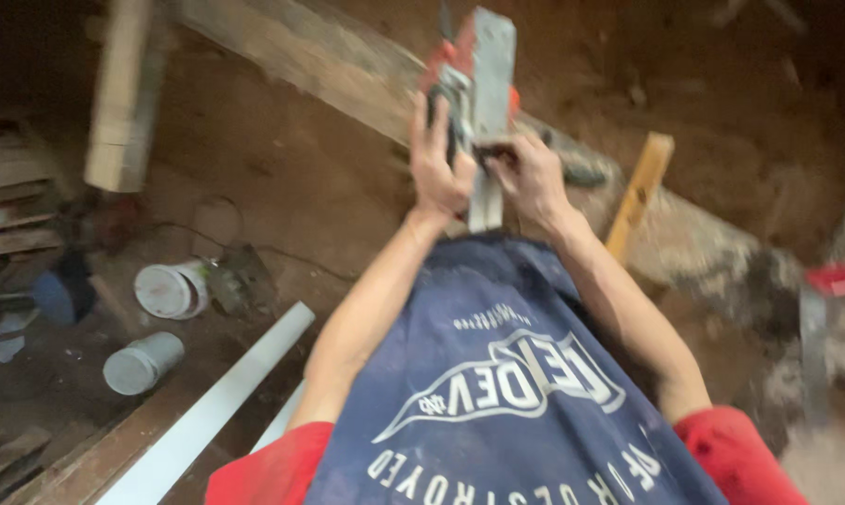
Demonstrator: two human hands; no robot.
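Note:
Both my hands are raised in front of my chest around a red and grey power tool (pixel 476 75) with a flat metal base plate. My left hand (pixel 436 159) grips the tool's left side near its handle. My right hand (pixel 527 173) pinches a small part at the lower right of the plate. The picture is blurred, so the tool's details are unclear. I wear a dark blue apron (pixel 497 374) over a red shirt.
A long timber beam (pixel 347 65) runs diagonally behind the tool. A wooden handle (pixel 639 192) leans to the right. On the dirt floor at left lie a white bucket (pixel 168 290), a grey can (pixel 142 363), a white plank (pixel 216 411) and stacked boards (pixel 11 196).

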